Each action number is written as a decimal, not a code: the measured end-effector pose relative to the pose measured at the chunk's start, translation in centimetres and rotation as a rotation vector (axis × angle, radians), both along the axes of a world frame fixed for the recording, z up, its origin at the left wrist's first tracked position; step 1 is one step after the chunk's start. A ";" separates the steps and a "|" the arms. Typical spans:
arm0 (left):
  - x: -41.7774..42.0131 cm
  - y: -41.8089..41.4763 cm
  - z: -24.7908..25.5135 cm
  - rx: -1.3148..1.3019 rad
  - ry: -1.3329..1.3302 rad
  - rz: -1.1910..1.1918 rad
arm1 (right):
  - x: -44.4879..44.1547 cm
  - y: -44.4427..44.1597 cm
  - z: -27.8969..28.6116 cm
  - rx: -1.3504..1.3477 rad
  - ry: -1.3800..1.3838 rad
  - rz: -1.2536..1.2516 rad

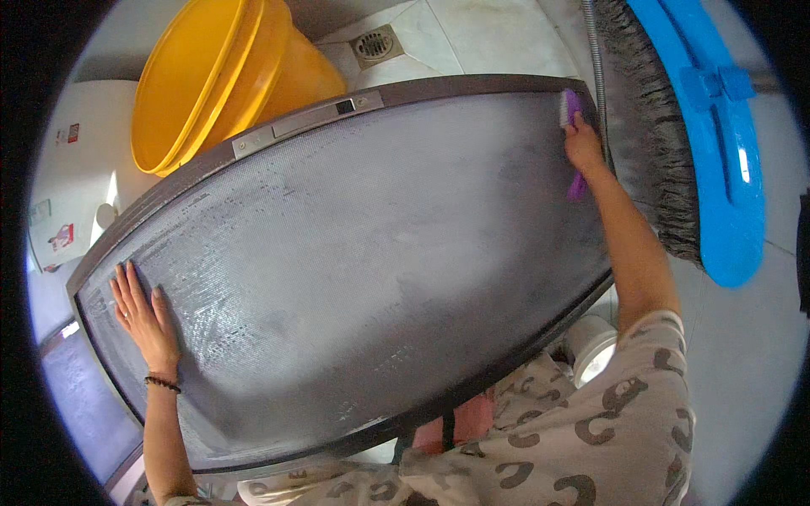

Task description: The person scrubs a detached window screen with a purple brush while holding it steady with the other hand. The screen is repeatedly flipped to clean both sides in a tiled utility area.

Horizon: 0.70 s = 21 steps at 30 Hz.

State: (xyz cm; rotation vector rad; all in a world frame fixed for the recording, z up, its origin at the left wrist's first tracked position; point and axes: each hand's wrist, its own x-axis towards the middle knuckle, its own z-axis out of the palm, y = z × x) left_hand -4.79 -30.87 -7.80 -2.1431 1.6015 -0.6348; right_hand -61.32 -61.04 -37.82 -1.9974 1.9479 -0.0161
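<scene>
A large window screen point(354, 253) with fine wet mesh and a dark frame lies across the picture before me. My left hand point(145, 319) rests flat on the mesh near the screen's left end, holding nothing. My right hand point(583, 145) grips a purple scrubbing brush point(576, 183) at the far right corner. The brush's pale bristles face left, over the mesh beside the frame. Water shows in the mesh around my left hand. A latch strip point(310, 123) is set in the far side of the frame.
A yellow plastic bucket point(278, 82) lies tilted behind the screen, near a floor drain point(376, 45). A blue broom head point(728, 158) with dark bristles and a metal hose point(596, 69) are at the right. A white bucket point(585, 341) stands near my right elbow; a white container point(88, 171) is at the left.
</scene>
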 end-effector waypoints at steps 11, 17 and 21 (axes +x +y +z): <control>0.2 0.9 0.3 0.009 -0.028 0.011 | 2.1 0.7 0.7 0.035 -0.355 -0.336; 0.4 -0.4 -0.1 0.025 -0.021 -0.017 | 2.0 0.3 -0.5 0.104 -0.483 -0.511; -0.1 0.3 0.3 0.037 -0.024 0.031 | 4.6 2.8 3.1 0.075 -0.655 -0.401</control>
